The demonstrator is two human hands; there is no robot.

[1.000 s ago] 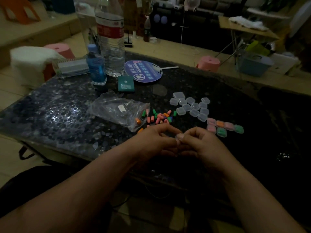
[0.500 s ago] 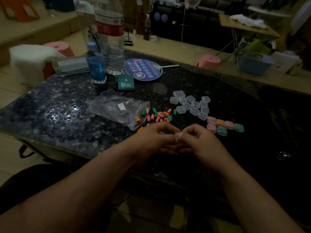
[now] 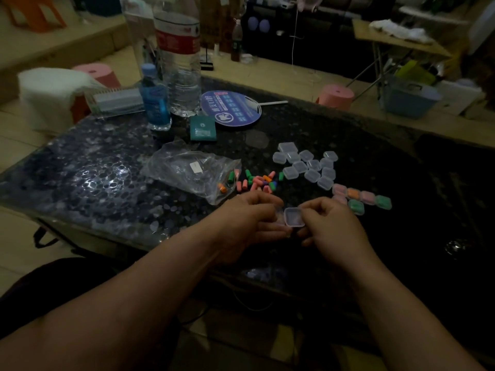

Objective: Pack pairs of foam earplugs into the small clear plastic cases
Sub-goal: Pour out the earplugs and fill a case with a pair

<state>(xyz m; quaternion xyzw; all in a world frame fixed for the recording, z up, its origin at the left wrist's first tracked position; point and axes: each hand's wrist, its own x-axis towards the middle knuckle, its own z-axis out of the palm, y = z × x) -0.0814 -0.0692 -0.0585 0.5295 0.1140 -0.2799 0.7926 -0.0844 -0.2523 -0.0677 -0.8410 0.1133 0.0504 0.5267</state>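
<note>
Above glossy pebbled tabletop (image 3: 107,183): left hand (image 3: 249,218), right hand (image 3: 329,223), both grips pinching square clear plastic case (image 3: 294,216), lid open.

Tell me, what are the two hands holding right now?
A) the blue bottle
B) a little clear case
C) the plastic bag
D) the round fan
B: the little clear case is pinched between the left hand and the right hand, just above the near part of the table.
</note>
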